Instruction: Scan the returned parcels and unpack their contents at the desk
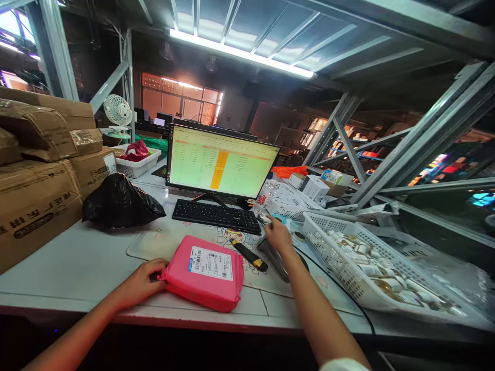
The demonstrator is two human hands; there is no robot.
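Note:
A pink plastic-wrapped package (180,270) with a white printed label (212,263) lies flat near the front of the desk. My left hand (145,278) grips its left edge, thumb and fingers closed at the corner. Right of the package, my right hand (279,237) is lowered with curled fingers beside the keyboard's right end; what lies under the fingertips is hidden. Below that hand sits a grey handheld device (273,257), partly covered by my forearm. Between it and the package rests a black and yellow utility knife (249,255).
A monitor (220,162) stands behind a black keyboard (216,215). At left are cardboard boxes (34,206) and a black plastic bag (119,203). A white basket (332,263) of small packed items fills the right side. A black cable (336,283) crosses the desk.

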